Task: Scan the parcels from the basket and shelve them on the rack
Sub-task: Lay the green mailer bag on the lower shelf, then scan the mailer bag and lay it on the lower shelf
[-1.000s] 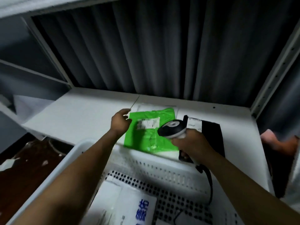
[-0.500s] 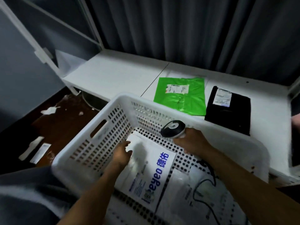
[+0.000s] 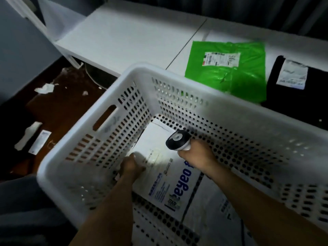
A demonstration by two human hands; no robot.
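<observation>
A white perforated basket (image 3: 177, 82) fills the lower view. Inside it lies a white parcel with blue lettering (image 3: 170, 176); my left hand (image 3: 131, 166) grips its left edge. My right hand (image 3: 195, 155) holds a black-and-white barcode scanner (image 3: 178, 142) just above the parcel, its light falling on the parcel's top. A second white parcel (image 3: 209, 213) lies under my right forearm. On the white rack shelf (image 3: 124, 38) beyond the basket rest a green parcel (image 3: 229, 73) and a black parcel (image 3: 298, 96), each with a white label.
Dark brown floor (image 3: 58, 110) with paper scraps lies to the left of the basket. A white rack upright (image 3: 26, 9) stands at top left. Dark curtains hang behind the shelf. The scanner's cable (image 3: 245, 229) trails along the basket bottom.
My left hand left the green parcel on the shelf, dropped into the basket and took the white parcel's edge. The scanner came down into the basket. The view tilted downward.
</observation>
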